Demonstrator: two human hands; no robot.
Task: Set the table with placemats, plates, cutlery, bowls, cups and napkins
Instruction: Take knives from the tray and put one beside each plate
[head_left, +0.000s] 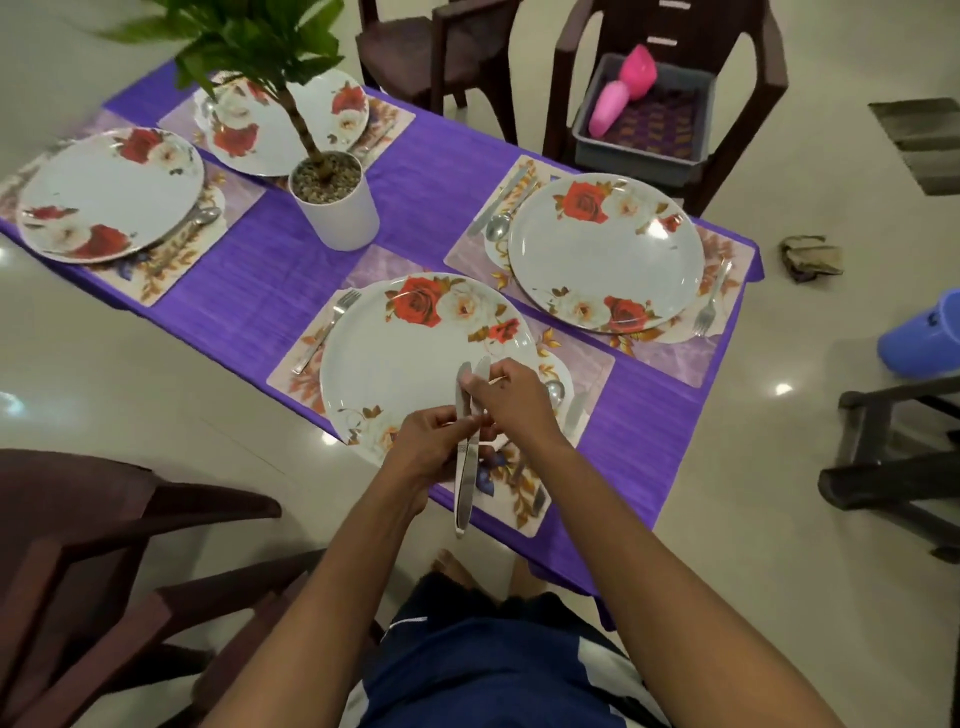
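Observation:
Several rose-patterned plates lie on floral placemats on the purple table. Over the near plate (415, 364), my left hand (431, 441) grips the middle of two steel knives (466, 467) held upright. My right hand (511, 400) pinches one knife near its upper end. A fork (324, 332) lies left of the near plate, and a spoon (555, 391) and a knife (575, 413) lie on its right. The right plate (605, 249) has a knife and spoon (498, 223) on its far side and a fork (709, 306) on its near side.
A potted plant in a white pot (337, 208) stands mid-table. A grey bin (644, 119) with pink cups sits on a brown chair beyond the table. Another brown chair (104, 545) stands at my left. A blue bucket (924, 332) is on the floor right.

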